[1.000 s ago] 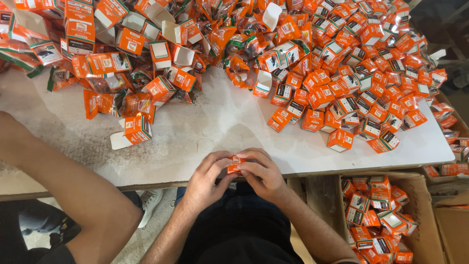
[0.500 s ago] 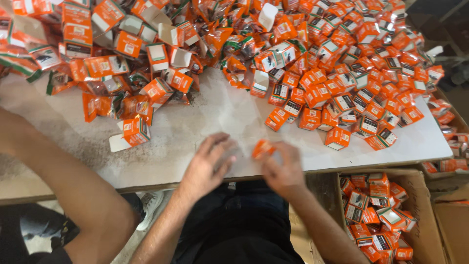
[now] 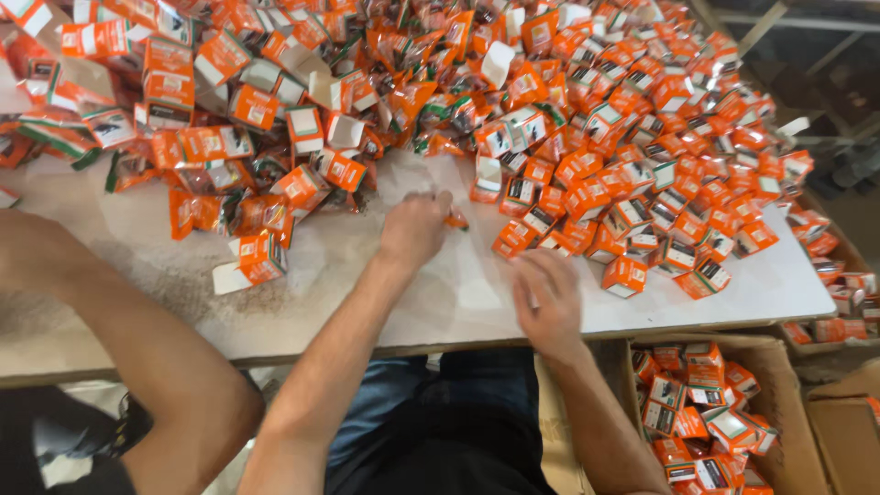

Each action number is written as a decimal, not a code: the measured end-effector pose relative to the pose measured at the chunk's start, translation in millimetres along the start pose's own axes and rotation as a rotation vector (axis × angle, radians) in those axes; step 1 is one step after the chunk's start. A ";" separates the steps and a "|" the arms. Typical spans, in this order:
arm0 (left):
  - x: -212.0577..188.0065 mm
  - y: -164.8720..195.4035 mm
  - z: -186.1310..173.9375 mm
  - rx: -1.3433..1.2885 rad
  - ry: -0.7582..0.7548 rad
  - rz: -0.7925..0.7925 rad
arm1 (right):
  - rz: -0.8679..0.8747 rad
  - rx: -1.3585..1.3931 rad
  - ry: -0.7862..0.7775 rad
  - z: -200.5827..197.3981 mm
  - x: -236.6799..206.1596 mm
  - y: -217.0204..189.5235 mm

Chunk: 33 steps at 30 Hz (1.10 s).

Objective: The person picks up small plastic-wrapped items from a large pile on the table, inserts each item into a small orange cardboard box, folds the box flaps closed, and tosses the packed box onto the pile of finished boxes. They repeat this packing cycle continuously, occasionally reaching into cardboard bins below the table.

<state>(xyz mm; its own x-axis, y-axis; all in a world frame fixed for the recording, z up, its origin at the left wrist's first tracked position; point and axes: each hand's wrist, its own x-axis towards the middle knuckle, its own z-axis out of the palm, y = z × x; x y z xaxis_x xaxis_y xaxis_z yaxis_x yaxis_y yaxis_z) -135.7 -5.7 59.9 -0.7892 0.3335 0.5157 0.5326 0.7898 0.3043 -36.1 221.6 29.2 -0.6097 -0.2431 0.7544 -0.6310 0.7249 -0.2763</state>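
Observation:
My left hand (image 3: pixel 414 229) reaches forward over the white table (image 3: pixel 367 302), fingers curled on a small orange packet (image 3: pixel 456 220) at the near edge of the pile. My right hand (image 3: pixel 547 302) hovers palm down by the table's front edge, fingers spread and blurred, with nothing in it. Just beyond its fingertips, folded orange-and-white boxes (image 3: pixel 623 275) lie in a dense heap. Loose flat packets and half-open boxes (image 3: pixel 302 188) sit to the left of my left hand.
Another person's bare forearm (image 3: pixel 137 348) rests across the table's left front edge. A cardboard carton (image 3: pixel 779 367) holding several orange boxes stands on the floor at the lower right. One open box (image 3: pixel 257 261) lies alone near the front left.
Both hands held a small orange box together at the table edge. They have since parted: the left hand moved forward to the pile, and the right hand no longer holds the box.

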 end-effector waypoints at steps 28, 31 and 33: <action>-125.3 47.2 -81.3 0.269 0.008 0.355 | 0.271 0.462 -0.139 40.9 -0.8 -50.3; -122.9 50.5 -84.1 0.180 0.021 0.413 | 0.237 0.398 -0.187 37.6 13.1 -57.2; -126.7 50.4 -81.7 0.119 0.036 0.323 | 0.265 0.405 -0.178 39.0 15.9 -60.5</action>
<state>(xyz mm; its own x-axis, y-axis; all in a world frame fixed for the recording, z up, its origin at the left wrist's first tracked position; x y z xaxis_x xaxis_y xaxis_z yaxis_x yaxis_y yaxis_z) 16.1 -50.1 75.3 -0.5732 0.5596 0.5986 0.7123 0.7014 0.0264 -26.3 148.8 34.8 -0.8241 -0.2161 0.5237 -0.5571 0.4771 -0.6797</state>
